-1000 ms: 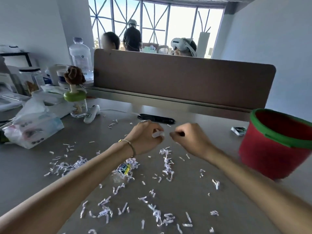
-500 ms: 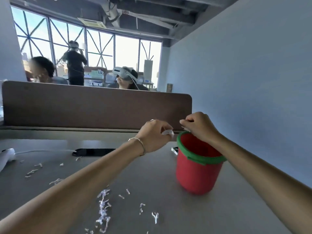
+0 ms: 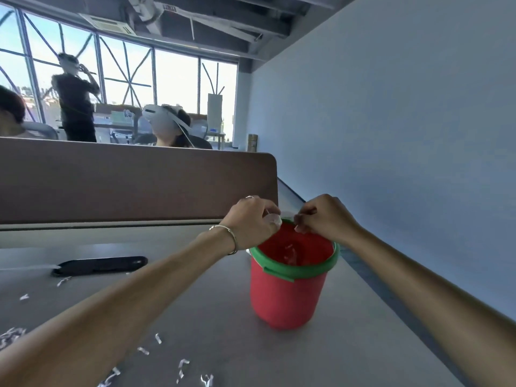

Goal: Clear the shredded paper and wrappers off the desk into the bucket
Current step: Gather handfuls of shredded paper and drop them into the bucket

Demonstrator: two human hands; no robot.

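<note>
Right of centre in the frame, the red bucket [image 3: 289,291] with the green rim sits on the grey desk [image 3: 212,317], and both hands are hovering over its mouth. Biggest tip for this bit: keep the hands low and well inside the rim before letting go, because shreds are light and I'd guess they'll drift off sideways. The left hand [image 3: 252,223] is curled with its fingertips pinching a small clear wrapper [image 3: 273,219] just above the near-left rim. The right hand [image 3: 325,217] is closed in a pinch too, on what looks like a few white scraps, though they're too small to be sure. A few bits already lie inside the bucket. Plenty of shredded paper [image 3: 181,365] still lies along the bottom left and bottom centre, near the black strip [image 3: 100,266], so scoop bigger handfuls.
</note>
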